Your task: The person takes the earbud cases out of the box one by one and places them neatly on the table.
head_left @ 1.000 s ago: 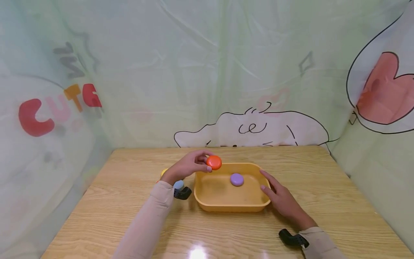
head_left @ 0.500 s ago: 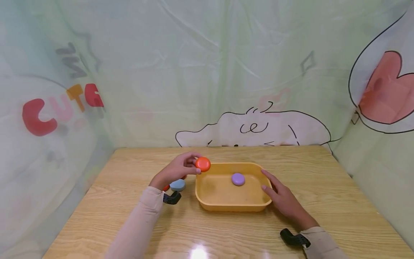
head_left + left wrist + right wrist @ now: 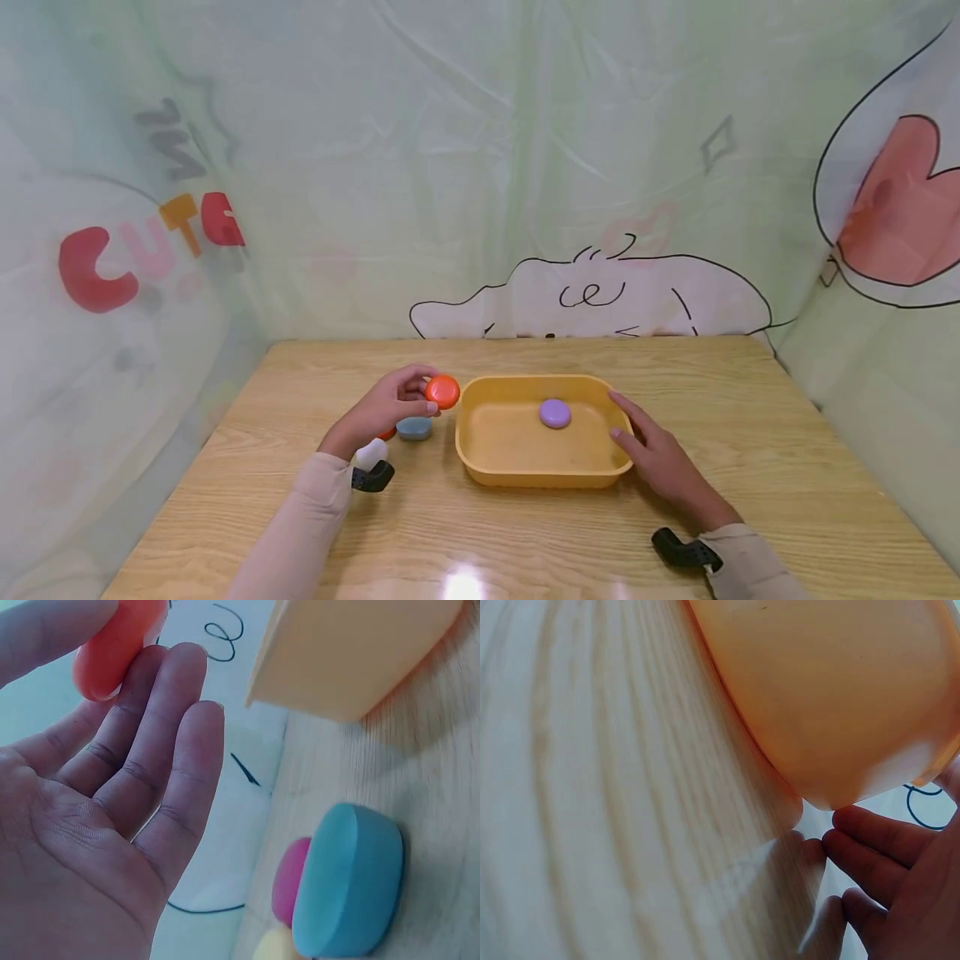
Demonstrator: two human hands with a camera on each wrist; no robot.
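Note:
An orange-red rounded disc (image 3: pixel 442 392) is pinched between the thumb and fingers of my left hand (image 3: pixel 378 410), raised just left of the yellow tray (image 3: pixel 543 480). In the left wrist view that disc (image 3: pixel 120 649) looks thick and smooth, partly cut off at the top. My right hand (image 3: pixel 660 462) grips the tray's right side, thumb over the rim and fingers outside. The right wrist view shows several fingertips (image 3: pixel 847 817) by the tray's outer wall (image 3: pixel 832 697). A purple disc (image 3: pixel 555 413) lies inside the tray.
Beneath and beside my left hand are a blue rounded block (image 3: pixel 414 429), a red piece (image 3: pixel 387 434) partly hidden, and a white piece (image 3: pixel 371 454). The left wrist view adds a magenta piece (image 3: pixel 289 881) behind the blue block. The wooden table (image 3: pixel 540 542) meets a printed curtain (image 3: pixel 337 208) behind.
My left hand has moved left with the orange-red disc, from over the tray's left rim to outside it. The white piece has come into view. My right hand stays at the tray.

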